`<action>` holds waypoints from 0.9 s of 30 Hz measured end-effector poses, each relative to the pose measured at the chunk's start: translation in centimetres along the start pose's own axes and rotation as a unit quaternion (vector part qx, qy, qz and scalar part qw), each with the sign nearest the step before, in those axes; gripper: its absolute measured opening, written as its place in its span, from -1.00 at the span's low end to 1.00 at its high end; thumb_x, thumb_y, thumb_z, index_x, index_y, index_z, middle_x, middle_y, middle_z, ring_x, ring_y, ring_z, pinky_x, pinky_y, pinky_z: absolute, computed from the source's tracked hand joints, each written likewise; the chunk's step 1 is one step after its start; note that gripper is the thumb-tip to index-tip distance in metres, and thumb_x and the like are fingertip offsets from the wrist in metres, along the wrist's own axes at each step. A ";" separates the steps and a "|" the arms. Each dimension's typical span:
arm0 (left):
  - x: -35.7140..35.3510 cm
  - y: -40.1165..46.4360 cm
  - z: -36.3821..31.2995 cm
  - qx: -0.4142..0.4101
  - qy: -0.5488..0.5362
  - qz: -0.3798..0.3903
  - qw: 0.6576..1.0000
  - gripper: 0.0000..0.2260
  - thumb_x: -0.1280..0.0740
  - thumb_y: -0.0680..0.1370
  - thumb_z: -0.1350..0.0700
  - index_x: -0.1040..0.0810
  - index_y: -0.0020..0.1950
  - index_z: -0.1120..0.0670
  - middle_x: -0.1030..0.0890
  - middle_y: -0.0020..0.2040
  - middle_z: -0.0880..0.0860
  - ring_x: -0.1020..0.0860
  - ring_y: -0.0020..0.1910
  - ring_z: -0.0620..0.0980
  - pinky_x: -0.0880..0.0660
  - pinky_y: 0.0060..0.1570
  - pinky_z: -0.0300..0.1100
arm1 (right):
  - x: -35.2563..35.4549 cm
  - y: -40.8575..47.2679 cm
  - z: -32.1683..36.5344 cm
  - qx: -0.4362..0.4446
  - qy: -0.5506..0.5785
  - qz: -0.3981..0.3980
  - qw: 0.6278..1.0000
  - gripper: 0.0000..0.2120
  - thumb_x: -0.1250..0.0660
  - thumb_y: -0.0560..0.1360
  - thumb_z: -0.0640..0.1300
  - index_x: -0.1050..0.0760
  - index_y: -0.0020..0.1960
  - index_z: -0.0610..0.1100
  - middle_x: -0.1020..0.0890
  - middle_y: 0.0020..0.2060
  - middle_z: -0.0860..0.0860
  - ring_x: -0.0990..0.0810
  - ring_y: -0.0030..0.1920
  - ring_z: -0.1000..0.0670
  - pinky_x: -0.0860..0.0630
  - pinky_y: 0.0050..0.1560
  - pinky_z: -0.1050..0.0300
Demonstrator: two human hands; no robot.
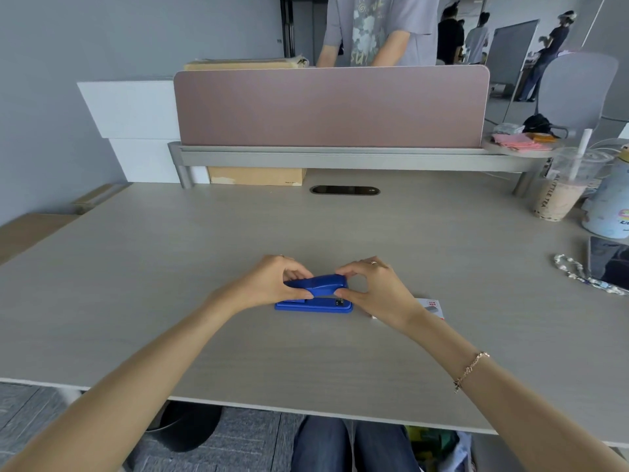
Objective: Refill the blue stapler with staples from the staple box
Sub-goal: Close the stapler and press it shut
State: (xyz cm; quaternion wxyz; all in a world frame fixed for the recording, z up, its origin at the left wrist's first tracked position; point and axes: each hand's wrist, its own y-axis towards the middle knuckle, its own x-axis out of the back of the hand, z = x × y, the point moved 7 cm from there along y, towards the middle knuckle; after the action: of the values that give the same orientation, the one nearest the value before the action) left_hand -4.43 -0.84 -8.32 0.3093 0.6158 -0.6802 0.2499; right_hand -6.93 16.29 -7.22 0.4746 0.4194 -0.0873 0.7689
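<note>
The blue stapler [320, 294] lies on the desk in front of me, its base flat and its top arm slightly raised at the right end. My left hand [272, 284] grips the stapler's rear end from the left. My right hand [374, 287] pinches the front tip of the top arm between thumb and fingers. The white and red staple box [432, 306] lies on the desk just right of my right wrist, mostly hidden behind it.
A pink divider [330, 107] on a grey shelf runs along the desk's back. A milk tea cup [561, 189], a pale tin [609, 206], a phone [609, 264] and a bead strap [578, 274] sit at the right. A person stands behind the divider.
</note>
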 end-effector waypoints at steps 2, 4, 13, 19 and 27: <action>0.0 0.2 0.0 0.000 0.001 0.002 1.000 -0.73 -0.52 0.38 0.16 -0.65 0.07 0.07 -0.66 -0.10 -0.08 -0.64 -0.11 -0.12 -0.56 -0.02 -0.33 | 0.0 0.1 0.0 0.002 -0.004 0.003 1.000 -0.75 -0.39 0.42 -0.08 -0.54 0.10 -0.03 -0.65 -0.02 0.08 -0.37 0.07 0.11 -0.30 0.21 0.16; -0.1 0.2 0.1 -0.001 0.004 0.004 1.000 -0.72 -0.52 0.38 0.16 -0.65 0.07 0.07 -0.64 -0.09 -0.09 -0.63 -0.11 -0.11 -0.56 -0.01 -0.33 | -0.2 0.2 -0.1 0.005 -0.016 0.015 1.000 -0.77 -0.38 0.43 -0.09 -0.54 0.08 -0.03 -0.64 -0.03 0.07 -0.37 0.07 0.11 -0.29 0.19 0.18; -0.5 0.3 0.0 -0.007 0.020 0.017 1.000 -0.74 -0.51 0.39 0.14 -0.66 0.07 0.05 -0.62 -0.09 -0.11 -0.63 -0.09 -0.11 -0.57 0.03 -0.24 | -1.2 -0.1 -1.0 -0.027 -0.010 0.006 1.000 -0.77 -0.40 0.41 -0.13 -0.53 0.06 -0.09 -0.66 -0.04 0.02 -0.42 0.04 0.08 -0.28 0.02 0.23; -0.7 0.0 0.1 -0.009 0.022 0.000 1.000 -0.73 -0.50 0.41 0.15 -0.65 0.09 0.06 -0.62 -0.03 -0.05 -0.62 -0.06 -0.10 -0.55 0.08 -0.20 | -1.0 0.2 -0.6 -0.032 -0.022 0.031 0.999 -0.77 -0.39 0.41 -0.14 -0.53 0.06 -0.11 -0.64 -0.03 -0.01 -0.43 0.08 0.04 -0.29 -0.03 0.23; -0.7 -0.1 -0.4 -0.012 0.044 0.009 0.999 -0.76 -0.49 0.42 0.15 -0.64 0.07 0.06 -0.65 -0.03 -0.01 -0.61 -0.06 -0.06 -0.56 0.07 -0.15 | -0.9 0.0 0.0 -0.027 -0.043 0.034 0.998 -0.80 -0.37 0.42 -0.15 -0.51 0.03 -0.14 -0.64 -0.02 -0.05 -0.44 0.10 -0.02 -0.33 -0.04 0.18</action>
State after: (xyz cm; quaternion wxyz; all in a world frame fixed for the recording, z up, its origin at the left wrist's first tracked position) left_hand -4.23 -0.12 -8.55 0.3441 0.5945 -0.6745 0.2706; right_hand -6.80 15.68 -7.92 0.4552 0.4360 -0.1428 0.7631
